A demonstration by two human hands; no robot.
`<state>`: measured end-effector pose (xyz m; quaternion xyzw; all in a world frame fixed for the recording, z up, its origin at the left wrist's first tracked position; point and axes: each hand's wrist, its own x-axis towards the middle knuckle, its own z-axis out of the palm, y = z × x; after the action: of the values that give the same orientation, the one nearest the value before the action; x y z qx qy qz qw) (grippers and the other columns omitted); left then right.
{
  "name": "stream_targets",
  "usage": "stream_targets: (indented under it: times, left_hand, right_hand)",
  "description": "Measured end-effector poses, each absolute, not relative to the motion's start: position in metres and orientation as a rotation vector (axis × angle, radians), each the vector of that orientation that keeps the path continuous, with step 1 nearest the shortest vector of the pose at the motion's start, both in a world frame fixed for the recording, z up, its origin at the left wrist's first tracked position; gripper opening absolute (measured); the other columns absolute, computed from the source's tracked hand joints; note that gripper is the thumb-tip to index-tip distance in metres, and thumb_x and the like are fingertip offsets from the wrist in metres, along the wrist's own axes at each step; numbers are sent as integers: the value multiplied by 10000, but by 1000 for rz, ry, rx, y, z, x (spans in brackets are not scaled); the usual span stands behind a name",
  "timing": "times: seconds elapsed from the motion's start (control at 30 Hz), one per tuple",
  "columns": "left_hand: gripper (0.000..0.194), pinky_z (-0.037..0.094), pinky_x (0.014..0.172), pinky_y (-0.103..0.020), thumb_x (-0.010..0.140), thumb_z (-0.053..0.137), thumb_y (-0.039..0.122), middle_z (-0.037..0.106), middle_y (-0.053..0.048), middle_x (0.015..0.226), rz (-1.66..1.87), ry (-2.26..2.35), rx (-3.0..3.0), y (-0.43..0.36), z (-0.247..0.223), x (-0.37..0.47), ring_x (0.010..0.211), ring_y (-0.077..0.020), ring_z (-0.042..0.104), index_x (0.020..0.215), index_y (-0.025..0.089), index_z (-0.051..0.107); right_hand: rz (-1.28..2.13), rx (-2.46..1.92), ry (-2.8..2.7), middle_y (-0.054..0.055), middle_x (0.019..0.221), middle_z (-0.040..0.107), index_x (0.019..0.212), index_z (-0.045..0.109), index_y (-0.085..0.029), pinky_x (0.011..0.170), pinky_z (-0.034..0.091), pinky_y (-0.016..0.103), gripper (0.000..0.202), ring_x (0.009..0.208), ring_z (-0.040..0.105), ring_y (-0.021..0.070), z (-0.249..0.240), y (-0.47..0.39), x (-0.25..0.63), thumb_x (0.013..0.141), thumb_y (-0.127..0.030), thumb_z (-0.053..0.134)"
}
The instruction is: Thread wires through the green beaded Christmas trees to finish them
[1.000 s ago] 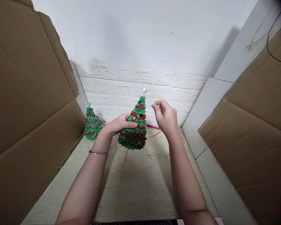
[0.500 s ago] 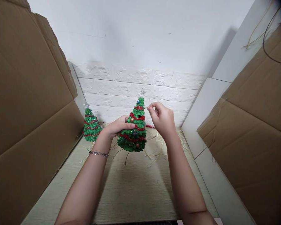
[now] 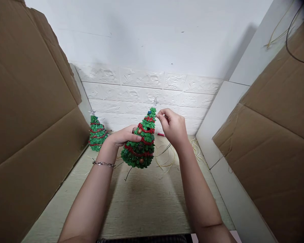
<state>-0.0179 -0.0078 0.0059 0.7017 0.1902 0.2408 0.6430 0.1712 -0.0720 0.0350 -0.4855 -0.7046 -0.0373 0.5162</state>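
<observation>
My left hand (image 3: pixel 128 135) is wrapped round the side of a green Christmas tree figurine (image 3: pixel 142 148), its thumb across the front. Red garlands, small gold balls and a clear star on the tip decorate the tree, which leans slightly to the right above the table. A dark hole shows in its upper part, and thin dark wires stick out below its base. Close to the tree's upper right side, my right hand (image 3: pixel 171 125) pinches a thin wire (image 3: pixel 166 149) between thumb and forefinger; the wire trails down below the hand. Its tip at the tree is too small to make out.
A second Christmas tree (image 3: pixel 97 135) stands at the back left. Loose yellowish wires (image 3: pixel 166 162) lie on the table (image 3: pixel 147 209) behind the figurine, near a small red object (image 3: pixel 160 134). Cardboard sheets (image 3: pixel 35 94) flank both sides, and a white brick-patterned wall (image 3: pixel 142 79) closes the back.
The held tree has come slightly down and to the left, tilting more to the right. My right fingertips have closed in on its upper side.
</observation>
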Motion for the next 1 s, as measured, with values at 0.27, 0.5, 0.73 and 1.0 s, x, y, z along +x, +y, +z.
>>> stream_targets:
  times: [0.27,0.5,0.73,1.0]
  left_hand:
    - [618,503,668,-287,522,784,409,681,-88,864,613,420,1597,-7,5,-18,729,-187,629,1024,104,592]
    - [692,489,735,-317,456,799,443,678,-107,895,527,411,1690,-3,5,-23,816,-232,621,1017,94,595]
    - [711,488,730,-303,459,795,453,680,-97,906,478,402,1732,-5,7,-25,828,-230,617,1044,100,600]
    - [607,504,712,-309,516,782,434,683,-95,852,618,415,1677,-4,5,-22,774,-210,631,991,95,616]
  right_hand:
    - [-91,-1164,-1638,-8,687,574,774,565,-193,606,320,247,189,599,454,110,32,-69,163,870,-304,447]
    - [-50,-1080,-1629,0,748,587,764,543,-193,617,343,243,158,665,495,118,39,-74,172,858,-292,463]
    - [-130,-1130,-1753,13,767,591,743,569,-194,648,363,259,145,703,513,134,44,-83,171,850,-258,496]
    - [-92,-1144,-1816,43,842,628,889,645,-190,722,418,287,191,794,566,154,41,-81,163,866,-226,458]
